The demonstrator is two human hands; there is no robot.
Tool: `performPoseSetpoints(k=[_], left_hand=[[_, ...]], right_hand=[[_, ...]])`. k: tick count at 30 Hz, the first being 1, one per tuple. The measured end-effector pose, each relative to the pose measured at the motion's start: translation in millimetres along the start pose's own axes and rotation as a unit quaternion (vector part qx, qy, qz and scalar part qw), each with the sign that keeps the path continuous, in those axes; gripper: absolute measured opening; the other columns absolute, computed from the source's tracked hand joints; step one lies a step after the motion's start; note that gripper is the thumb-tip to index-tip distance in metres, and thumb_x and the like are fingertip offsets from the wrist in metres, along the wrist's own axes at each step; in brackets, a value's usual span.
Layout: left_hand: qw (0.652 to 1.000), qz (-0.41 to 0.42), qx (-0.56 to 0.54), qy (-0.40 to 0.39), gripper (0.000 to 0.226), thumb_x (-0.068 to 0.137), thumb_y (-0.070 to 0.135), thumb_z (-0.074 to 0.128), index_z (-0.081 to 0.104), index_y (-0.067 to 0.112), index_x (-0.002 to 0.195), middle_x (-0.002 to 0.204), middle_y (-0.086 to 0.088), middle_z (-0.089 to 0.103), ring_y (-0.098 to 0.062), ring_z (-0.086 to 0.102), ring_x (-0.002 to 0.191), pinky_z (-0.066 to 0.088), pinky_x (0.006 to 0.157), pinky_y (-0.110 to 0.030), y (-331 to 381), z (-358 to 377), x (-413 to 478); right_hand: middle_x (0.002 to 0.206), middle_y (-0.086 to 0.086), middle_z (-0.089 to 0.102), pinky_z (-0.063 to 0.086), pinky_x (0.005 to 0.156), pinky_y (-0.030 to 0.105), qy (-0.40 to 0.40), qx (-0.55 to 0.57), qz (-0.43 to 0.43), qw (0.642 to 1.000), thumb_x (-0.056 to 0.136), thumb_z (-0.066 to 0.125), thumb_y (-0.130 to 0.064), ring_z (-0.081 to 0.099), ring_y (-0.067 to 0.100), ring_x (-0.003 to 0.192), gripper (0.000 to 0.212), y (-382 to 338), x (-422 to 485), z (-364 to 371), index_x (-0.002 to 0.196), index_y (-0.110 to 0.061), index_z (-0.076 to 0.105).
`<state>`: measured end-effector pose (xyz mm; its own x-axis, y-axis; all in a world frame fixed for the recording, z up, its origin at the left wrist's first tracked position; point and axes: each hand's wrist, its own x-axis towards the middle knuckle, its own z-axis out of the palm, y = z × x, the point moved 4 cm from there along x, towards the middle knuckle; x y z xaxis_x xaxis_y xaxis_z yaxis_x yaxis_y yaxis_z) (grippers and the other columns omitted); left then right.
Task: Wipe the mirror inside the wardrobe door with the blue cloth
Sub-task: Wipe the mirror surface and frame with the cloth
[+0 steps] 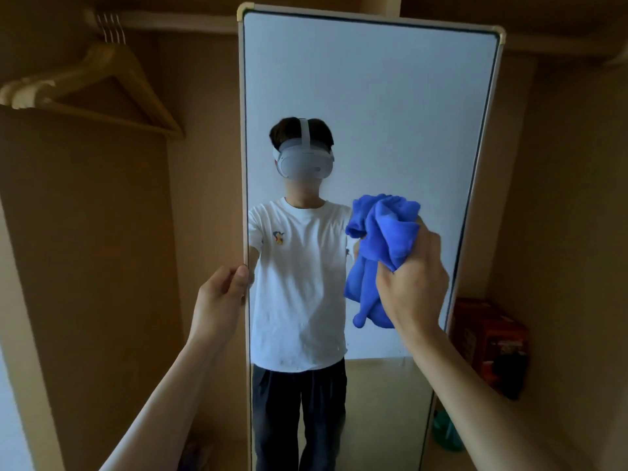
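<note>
Blue cloth (pixel 380 253) bunched into a loose wad, gripped in the right hand (pixel 414 283), fingers curled tight round its folds, one tail hanging below the fist. Sits at the right half of the mirror (pixel 373 113), about mid-height; contact with the glass cannot be told from this view.

Left hand (pixel 221 294) clamped on the mirror's left frame edge, thumb on the front face, fingers wrapped round behind. Both forearms bare, reaching up from the lower corners.

Mirror tall, upright, pale frame with brass-coloured corner caps at the top. Shows in reflection a person in a white T-shirt and dark trousers, wearing a headset, against a pale wall.

Wardrobe (pixel 102 266) interior of brown board on both sides of the mirror. Wooden hangers (pixel 102 86) grouped on the rail (pixel 163 22) at upper left. Red box (pixel 492 341) on the wardrobe floor at lower right, near the mirror's right edge. Green object (pixel 445 433) lower down, partly hidden behind the frame and the right forearm; kind not identifiable
</note>
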<state>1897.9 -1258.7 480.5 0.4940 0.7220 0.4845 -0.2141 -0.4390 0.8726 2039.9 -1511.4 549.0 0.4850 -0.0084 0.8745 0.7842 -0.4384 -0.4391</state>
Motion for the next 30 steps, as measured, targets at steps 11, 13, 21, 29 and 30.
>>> performPoseSetpoints(k=[11, 13, 21, 29, 30], left_hand=[[0.992, -0.050, -0.111, -0.028, 0.037, 0.110, 0.035, 0.040, 0.073, 0.035, 0.094, 0.090, 0.017, 0.077, 0.002, 0.072, 0.084, 0.053, 0.078, -0.024, -5.6, 3.5, -0.9], [0.991, -0.052, -0.119, -0.037, 0.038, 0.109, 0.040, 0.037, 0.072, 0.031, 0.099, 0.093, 0.015, 0.078, 0.002, 0.072, 0.086, 0.052, 0.073, -0.016, -9.1, 2.9, -0.9], [0.968, -0.126, -0.204, -0.071, 0.062, 0.103, 0.066, 0.021, 0.073, 0.036, 0.115, 0.110, 0.003, 0.078, -0.010, 0.072, 0.106, 0.057, 0.087, -0.029, -16.8, -1.8, -1.4], [0.953, -0.178, -0.210, -0.123, 0.070, 0.105, 0.062, 0.027, 0.072, 0.010, 0.119, 0.119, -0.016, 0.073, -0.029, 0.067, 0.118, 0.045, 0.111, -0.050, -16.3, -5.4, 0.9], [0.956, -0.172, -0.198, -0.132, 0.067, 0.106, 0.058, 0.029, 0.071, 0.009, 0.122, 0.120, -0.016, 0.073, -0.029, 0.067, 0.119, 0.046, 0.110, -0.049, -16.9, -5.2, 0.5]], right_hand=[[0.097, 0.012, 0.062, 0.049, 0.059, 0.031, -0.022, -0.050, -0.178, 0.982, 0.068, 0.069, -0.004, 0.062, 0.029, 0.076, 0.067, -87.2, -36.3, 49.7, 0.132, -0.002, 0.052], [0.093, 0.012, 0.061, 0.049, 0.062, 0.033, -0.058, -0.062, -0.210, 0.974, 0.069, 0.058, -0.004, 0.061, 0.029, 0.076, 0.064, -95.5, -41.7, 57.2, 0.133, 0.000, 0.056], [0.105, 0.006, 0.061, 0.053, 0.062, 0.038, -0.196, -0.079, -0.310, 0.927, 0.071, 0.066, -0.008, 0.059, 0.027, 0.088, 0.067, -109.7, -65.6, 71.5, 0.137, -0.013, 0.055], [0.113, 0.007, 0.061, 0.044, 0.076, 0.042, -0.252, -0.151, -0.416, 0.861, 0.081, 0.068, -0.019, 0.053, 0.028, 0.097, 0.053, -105.2, -95.2, 76.4, 0.132, -0.019, 0.058], [0.113, 0.008, 0.061, 0.045, 0.076, 0.042, -0.252, -0.146, -0.410, 0.864, 0.081, 0.066, -0.020, 0.054, 0.028, 0.097, 0.051, -102.9, -98.9, 76.2, 0.131, -0.018, 0.059]])
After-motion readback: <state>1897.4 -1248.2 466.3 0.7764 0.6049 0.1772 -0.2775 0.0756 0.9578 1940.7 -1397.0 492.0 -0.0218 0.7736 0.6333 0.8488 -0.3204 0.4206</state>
